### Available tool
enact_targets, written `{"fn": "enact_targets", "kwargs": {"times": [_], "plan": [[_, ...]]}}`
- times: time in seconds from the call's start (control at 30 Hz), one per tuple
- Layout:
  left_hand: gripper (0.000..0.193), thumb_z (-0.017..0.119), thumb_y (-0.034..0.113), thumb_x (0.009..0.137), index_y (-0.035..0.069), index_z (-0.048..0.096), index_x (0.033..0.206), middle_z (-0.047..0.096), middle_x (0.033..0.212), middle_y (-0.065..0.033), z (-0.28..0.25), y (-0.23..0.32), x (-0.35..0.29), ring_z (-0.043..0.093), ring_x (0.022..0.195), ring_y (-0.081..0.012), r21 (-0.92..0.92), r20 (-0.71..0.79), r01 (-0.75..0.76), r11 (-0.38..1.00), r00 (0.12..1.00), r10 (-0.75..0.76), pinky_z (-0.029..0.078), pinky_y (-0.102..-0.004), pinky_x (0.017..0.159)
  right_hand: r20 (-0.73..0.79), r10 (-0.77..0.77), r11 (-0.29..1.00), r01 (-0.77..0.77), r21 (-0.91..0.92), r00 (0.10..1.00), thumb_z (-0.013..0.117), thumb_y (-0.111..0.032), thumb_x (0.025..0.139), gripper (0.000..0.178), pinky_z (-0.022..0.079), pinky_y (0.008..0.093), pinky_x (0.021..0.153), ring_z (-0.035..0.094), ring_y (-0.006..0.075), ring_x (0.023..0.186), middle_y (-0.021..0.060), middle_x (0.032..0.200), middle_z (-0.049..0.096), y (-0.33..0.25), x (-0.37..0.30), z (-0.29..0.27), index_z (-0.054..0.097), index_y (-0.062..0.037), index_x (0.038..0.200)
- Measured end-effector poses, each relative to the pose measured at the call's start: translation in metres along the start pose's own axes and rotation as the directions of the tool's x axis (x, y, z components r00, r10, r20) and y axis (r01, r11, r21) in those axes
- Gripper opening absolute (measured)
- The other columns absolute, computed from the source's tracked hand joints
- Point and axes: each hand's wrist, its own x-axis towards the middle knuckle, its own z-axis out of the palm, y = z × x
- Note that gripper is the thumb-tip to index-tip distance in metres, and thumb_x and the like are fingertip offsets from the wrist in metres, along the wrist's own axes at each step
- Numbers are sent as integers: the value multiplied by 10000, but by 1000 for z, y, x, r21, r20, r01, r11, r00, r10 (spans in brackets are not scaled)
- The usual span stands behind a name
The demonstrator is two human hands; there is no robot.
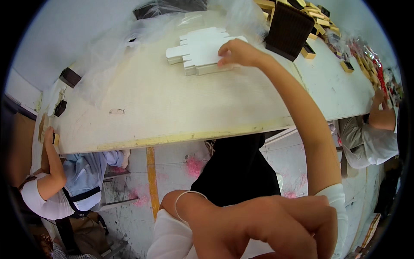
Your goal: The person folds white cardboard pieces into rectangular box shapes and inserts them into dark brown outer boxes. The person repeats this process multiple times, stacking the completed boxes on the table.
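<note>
A stack of flat white box blanks [202, 45] with notched edges lies on the table, toward its far side. My right hand [241, 52] is stretched out over the right part of this stack. Its thumb and index finger are curved and apart, and white card shows between them; no sheet is lifted. Close to the camera, low in the view, is my left hand [267, 222], with a thin pale band [177, 203] round the wrist. Its fingers are curled in and their tips are hidden, so anything in them cannot be made out.
A large dark brown ribbed box [290, 31] stands right of the stack. Behind it are piled several small yellow-and-black boxes [319, 19]. Clear plastic film [103, 60] lies at the left. People work at the left [51, 159] and right [381, 116] ends of the table [172, 108].
</note>
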Motion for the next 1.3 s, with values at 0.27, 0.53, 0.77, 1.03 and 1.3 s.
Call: {"fn": "enact_targets", "kwargs": {"times": [0.27, 0.53, 0.77, 1.03, 1.3], "plan": [[325, 706, 250, 854, -64, 686, 934, 566, 985, -178, 10, 8, -1, 585, 737, -182, -25, -77, 69, 997, 995, -71, 490, -259, 665, -341, -44, 987, -11, -157, 939, 583, -153, 871, 174, 484, 387, 692, 602, 315, 745, 141, 773, 623, -1, -11, 3, 635, 2, 931], [424, 775, 362, 731, 54, 635, 988, 608, 1027, -115, -20, 75, -20, 578, 903, -245, 967, -250, 234, -99, 945, -209, 447, -345, 748, -74, -510, 811, 451, -373, 857, 691, -83, 648, 277, 505, 444, 892, 630, 289, 852, 142, 863, 623, -101, -163, 6, 583, 12, 884], [276, 739, 185, 754, 81, 666, 999, 649, 926, -73, -84, 84, -84, 581, 850, -251, 612, -677, 567, -551, 736, 5, 432, -375, 832, -58, 262, 853, -203, 482, 963, 677, -142, 810, 189, 467, 378, 684, 612, 291, 783, 147, 791, 607, -111, -169, 26, 571, -50, 937], [170, 725, 185, 754, 102, 672, 892, 608, 955, -29, -92, 95, -82, 531, 916, -234, 564, -432, 46, -825, 868, -246, 384, -357, 841, -240, -233, 967, 199, -157, 942, 688, -104, 735, 278, 436, 352, 796, 544, 254, 915, 105, 970, 545, -100, -177, 49, 615, -21, 990], [286, 742, 212, 730, 106, 645, 977, 573, 1065, -64, -105, 104, -76, 539, 907, -238, 644, -448, 60, -763, 838, -313, 383, -337, 824, -255, -151, 983, 118, -140, 955, 747, -120, 680, 413, 456, 375, 826, 558, 307, 984, 135, 1093, 579, -112, -171, 37, 603, -20, 1054]]}}
